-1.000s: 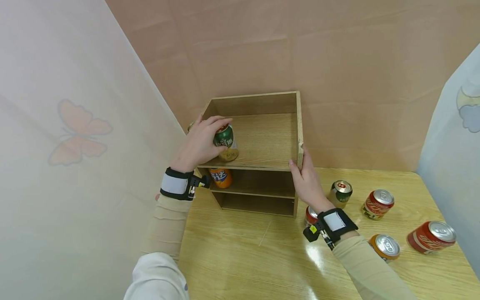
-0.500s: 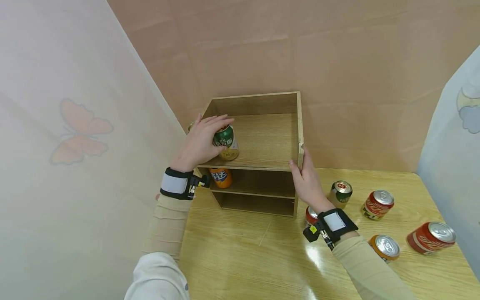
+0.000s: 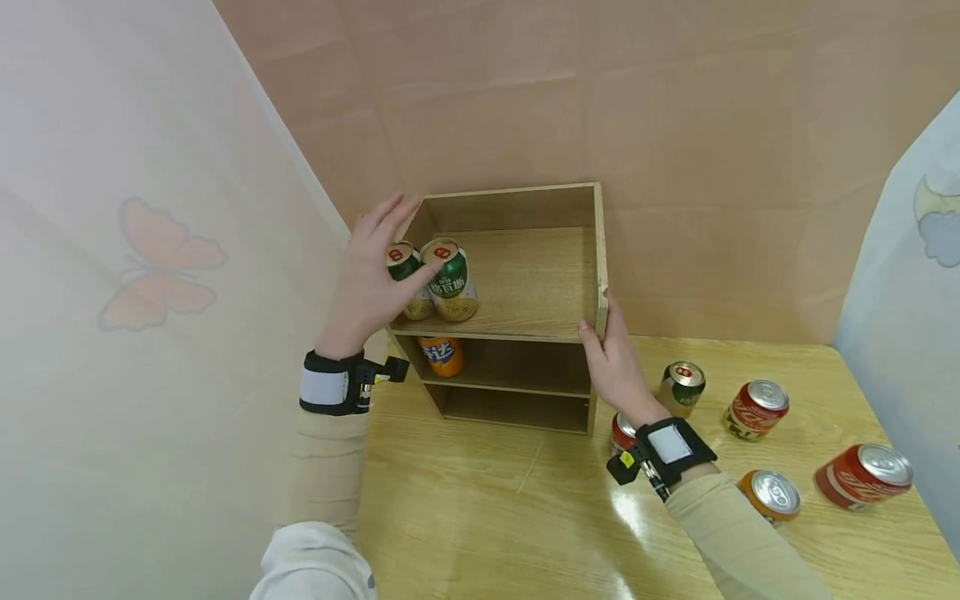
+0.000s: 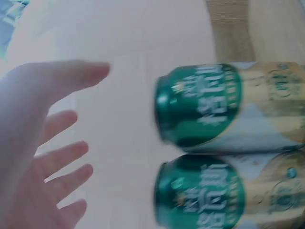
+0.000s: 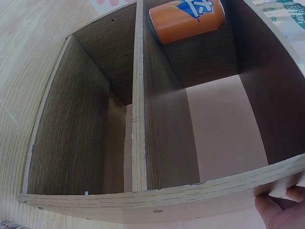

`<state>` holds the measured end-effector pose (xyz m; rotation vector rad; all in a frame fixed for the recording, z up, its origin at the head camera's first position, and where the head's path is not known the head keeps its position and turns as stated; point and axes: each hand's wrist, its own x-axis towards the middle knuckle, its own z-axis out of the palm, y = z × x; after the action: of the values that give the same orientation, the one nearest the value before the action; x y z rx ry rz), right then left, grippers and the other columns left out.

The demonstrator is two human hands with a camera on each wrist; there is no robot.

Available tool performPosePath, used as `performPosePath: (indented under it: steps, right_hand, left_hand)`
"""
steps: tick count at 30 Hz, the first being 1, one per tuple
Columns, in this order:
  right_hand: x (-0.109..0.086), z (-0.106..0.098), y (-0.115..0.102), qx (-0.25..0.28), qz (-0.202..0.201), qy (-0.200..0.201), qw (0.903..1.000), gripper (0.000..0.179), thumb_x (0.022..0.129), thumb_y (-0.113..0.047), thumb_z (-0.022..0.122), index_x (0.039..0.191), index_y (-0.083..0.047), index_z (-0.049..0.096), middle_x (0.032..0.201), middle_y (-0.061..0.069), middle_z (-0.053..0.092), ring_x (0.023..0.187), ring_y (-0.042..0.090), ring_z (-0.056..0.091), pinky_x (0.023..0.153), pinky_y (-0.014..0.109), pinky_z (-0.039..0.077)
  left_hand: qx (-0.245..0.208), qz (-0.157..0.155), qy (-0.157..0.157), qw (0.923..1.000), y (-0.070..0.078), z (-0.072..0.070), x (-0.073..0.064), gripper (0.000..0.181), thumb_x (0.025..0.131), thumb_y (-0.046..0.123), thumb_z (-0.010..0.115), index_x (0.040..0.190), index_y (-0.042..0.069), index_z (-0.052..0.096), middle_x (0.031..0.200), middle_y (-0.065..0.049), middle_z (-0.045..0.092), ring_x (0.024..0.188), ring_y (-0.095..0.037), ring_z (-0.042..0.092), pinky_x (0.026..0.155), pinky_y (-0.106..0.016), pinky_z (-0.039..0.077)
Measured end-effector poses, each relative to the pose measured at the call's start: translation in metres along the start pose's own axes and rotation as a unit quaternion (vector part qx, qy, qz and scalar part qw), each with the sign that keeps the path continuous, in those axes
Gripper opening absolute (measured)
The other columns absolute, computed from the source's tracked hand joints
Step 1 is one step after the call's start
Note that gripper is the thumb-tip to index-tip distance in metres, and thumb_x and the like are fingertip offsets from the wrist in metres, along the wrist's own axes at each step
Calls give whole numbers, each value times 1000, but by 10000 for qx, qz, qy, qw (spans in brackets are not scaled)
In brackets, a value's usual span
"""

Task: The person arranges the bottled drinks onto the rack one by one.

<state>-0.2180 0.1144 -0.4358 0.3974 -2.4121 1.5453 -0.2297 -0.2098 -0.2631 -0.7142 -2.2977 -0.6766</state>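
Two green and gold drink cans stand side by side at the left of the top level of a small wooden shelf [image 3: 540, 283]. The right can [image 3: 452, 287] touches or nearly touches the left can [image 3: 405, 265]. My left hand [image 3: 369, 279] is lifted in front of them, fingers and thumb spread, holding nothing; the left wrist view shows a gap between the fingertips [image 4: 78, 174] and both cans. With thumb and fingers on either side, my right hand [image 3: 618, 367] grips the shelf's right side panel near its front edge. An orange can [image 3: 442, 356] sits on the middle level, at the left.
Right of the shelf, on the wooden table [image 3: 480, 500], stand a green can [image 3: 681, 388], red cans such as this one [image 3: 756, 409] and an orange can [image 3: 770, 495]. Another red can [image 3: 622, 433] is partly hidden by my right wrist. A white wall panel [image 3: 172, 417] stands close on the left.
My left hand has let go of the right green can and drawn back to the left, uncovering both cans. The right hand keeps its grip on the shelf.
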Motion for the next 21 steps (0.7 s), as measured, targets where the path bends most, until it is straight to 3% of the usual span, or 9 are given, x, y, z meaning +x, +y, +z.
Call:
performPosePath:
  steps: [4,8,12,17,21]
  right_hand:
    - [1,0,0,0,12,-17,10000,72,110,-39,37,163,-6,0,166,23,9,149,41,17,115,60,21]
    - [1,-1,1,-56,54,-35,10000,73,110,-40,37,163,-6,-1,166,23,7,150,41,14,116,60,20]
    - [0,-1,2,-116,105,-28,9999,73,110,-41,37,162,-5,0,166,24,8,149,42,16,115,60,21]
    - [0,-2,2,-69,127,-43,9999,72,111,-39,37,162,-5,-1,165,24,9,149,43,17,114,61,22]
    - [0,-3,2,-75,128,-26,9999,72,111,-39,36,162,-5,0,166,23,8,149,42,17,115,60,22]
  left_hand:
    - [-233,-206,748,9967,0,-13,-6,69,89,22,79,151,11,50,154,-5,45,144,-16,35,117,-38,24]
    - [-484,-653,997,9917,-7,-18,-21,69,91,13,73,154,12,45,155,1,44,143,-12,34,117,-35,25]
    - [-659,-1368,822,9850,-20,-11,-46,69,94,8,66,156,9,37,158,-3,38,143,-17,34,116,-38,26]
    - [-917,-2168,339,9713,-36,6,-73,69,97,9,61,157,0,29,160,-14,32,142,-35,35,114,-52,29]
    - [-1185,-2486,6,9613,-42,21,-88,65,98,9,59,155,-3,29,157,-20,35,139,-42,39,111,-56,32]
